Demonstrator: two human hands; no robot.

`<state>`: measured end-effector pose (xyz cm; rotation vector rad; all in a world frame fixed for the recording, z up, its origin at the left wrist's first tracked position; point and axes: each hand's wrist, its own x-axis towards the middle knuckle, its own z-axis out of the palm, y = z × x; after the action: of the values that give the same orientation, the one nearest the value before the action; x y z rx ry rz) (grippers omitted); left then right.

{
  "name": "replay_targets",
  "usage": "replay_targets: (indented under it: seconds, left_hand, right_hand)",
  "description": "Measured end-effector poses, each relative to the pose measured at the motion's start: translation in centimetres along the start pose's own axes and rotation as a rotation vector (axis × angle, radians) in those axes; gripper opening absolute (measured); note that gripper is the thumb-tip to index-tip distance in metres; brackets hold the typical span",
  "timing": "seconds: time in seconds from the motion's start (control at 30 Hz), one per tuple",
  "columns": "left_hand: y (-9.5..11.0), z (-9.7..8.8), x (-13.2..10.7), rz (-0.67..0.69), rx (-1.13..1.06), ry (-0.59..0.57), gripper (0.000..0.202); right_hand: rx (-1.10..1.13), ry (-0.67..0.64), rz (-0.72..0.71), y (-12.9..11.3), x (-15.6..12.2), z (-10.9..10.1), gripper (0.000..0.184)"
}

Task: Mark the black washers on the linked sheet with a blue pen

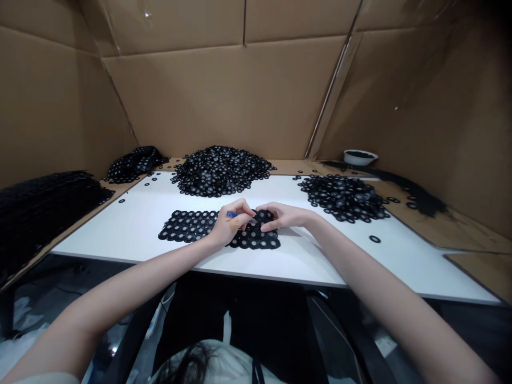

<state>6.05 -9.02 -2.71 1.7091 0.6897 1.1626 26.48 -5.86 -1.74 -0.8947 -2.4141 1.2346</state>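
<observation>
A strip of joined black rings (188,226) lies in front of me on the white table, with pale centres showing in its rows. My left hand (231,221) is closed on a slim blue-handled tool (233,214); its tip is over the strip, too small to make out. From the other side, my right hand (286,216) curls its thumb and fingers over the strip's upper right part and grips it there. The middle of the strip is partly hidden behind my left hand.
Heaps of loose black rings lie at the back (220,170) and right (344,197). A dark bundle (136,162) and stacked black strips (44,208) are at left. A white bowl (360,157) stands back right, near a dark pile (416,194). Cardboard walls (224,96) surround the table.
</observation>
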Motion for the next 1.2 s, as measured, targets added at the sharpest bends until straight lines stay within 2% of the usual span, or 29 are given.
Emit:
replay_targets:
  seconds: [0.17,0.4,0.63,1.2]
  left_hand:
    - [-0.45,-0.13,0.24,-0.007,-0.033,0.056,0.005]
    - [-0.7,-0.11,0.39,-0.018,-0.036,0.069,0.004]
    - [-0.36,-0.02,0.38,-0.044,-0.04,0.068,0.003]
    - [-0.35,-0.03,0.27,-0.017,-0.028,0.06,0.004]
  right_hand:
    - [0.035,-0.014,-0.02,-0.38,0.01,0.02,0.035]
    - [0.108,0.089,-0.007,-0.4,-0.28,0.03,0.033]
    - [0.247,0.041,-0.013,-0.17,-0.18,0.03,0.029]
    - [0.174,-0.007,-0.043,0.06,0.08,-0.41,0.028]
